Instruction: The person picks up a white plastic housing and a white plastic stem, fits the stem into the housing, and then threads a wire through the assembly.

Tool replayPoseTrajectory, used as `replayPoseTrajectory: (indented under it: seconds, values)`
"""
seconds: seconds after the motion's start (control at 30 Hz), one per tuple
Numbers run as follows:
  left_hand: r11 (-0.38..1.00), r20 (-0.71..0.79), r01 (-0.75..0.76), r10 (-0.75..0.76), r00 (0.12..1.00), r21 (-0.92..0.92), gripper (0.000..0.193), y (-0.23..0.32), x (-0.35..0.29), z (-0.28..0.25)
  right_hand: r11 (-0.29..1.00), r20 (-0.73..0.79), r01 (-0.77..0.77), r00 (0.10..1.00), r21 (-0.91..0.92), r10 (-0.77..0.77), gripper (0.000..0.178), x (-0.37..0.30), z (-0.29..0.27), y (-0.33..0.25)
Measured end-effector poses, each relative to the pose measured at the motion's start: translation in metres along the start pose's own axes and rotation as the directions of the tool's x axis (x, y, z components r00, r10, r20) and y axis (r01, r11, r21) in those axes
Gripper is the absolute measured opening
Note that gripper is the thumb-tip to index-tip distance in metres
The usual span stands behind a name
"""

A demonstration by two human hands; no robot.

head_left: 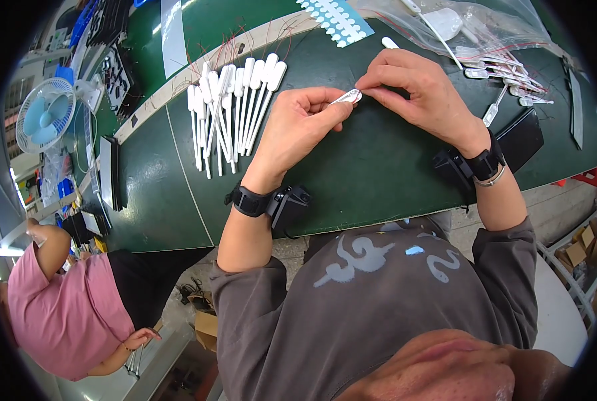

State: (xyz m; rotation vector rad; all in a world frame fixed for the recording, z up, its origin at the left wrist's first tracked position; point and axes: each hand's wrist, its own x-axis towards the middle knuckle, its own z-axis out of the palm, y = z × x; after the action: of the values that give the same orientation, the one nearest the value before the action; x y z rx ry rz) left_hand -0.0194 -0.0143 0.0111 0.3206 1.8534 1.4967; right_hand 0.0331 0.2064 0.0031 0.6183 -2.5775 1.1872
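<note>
A: While the left hand [302, 125] pinches the white piece [348, 97] between thumb and fingers, how does the right hand [424, 92] stand?

B: Its thumb and forefinger are drawn close together at the white piece's tip. Whether they grip it, I can't tell.

A: Which way does the piece point?

B: Its long axis slants outward and to the right, from the left hand's fingers, with the rounded end toward the right hand's fingertips. It's held above the counter [378, 174].

A: And what lies around it?

B: Left of the white piece there's a row of white sticks [238, 81], some crossing, broad ends away from the wearer, with thin red wires beyond. Right of the piece is a loose pile of white parts [512, 69]. Beyond it are a blue sheet with white tabs [340, 24] and, farther right, a clear plastic bag [492, 41].

A: The counter's surface?

B: Dark green, slightly glossy, with a pale line left of the piece.

A: The room?

B: Well left of the piece, a fan with blue blades [46, 116]; left and nearer the wearer's side, a co-worker in a pink top [68, 307].
</note>
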Motion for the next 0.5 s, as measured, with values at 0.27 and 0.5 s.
replayPoseTrajectory:
  seconds: [0.27, 0.5]
  values:
    - [1.000, -0.003, -0.013, 0.013, 1.000, 0.007, 0.026, 0.0010, -0.0008, 0.0011, 1.000, 0.007, -0.001, 1.000, 0.021, 0.001, 0.017, -0.0021, 0.0004, 0.0040]
    - [1.000, -0.009, -0.013, 0.013, 1.000, 0.017, 0.026, 0.0024, -0.0023, 0.0014, 0.996, 0.046, -0.041, 0.998, 0.081, 0.037, 0.013, -0.0007, -0.0011, -0.0027]
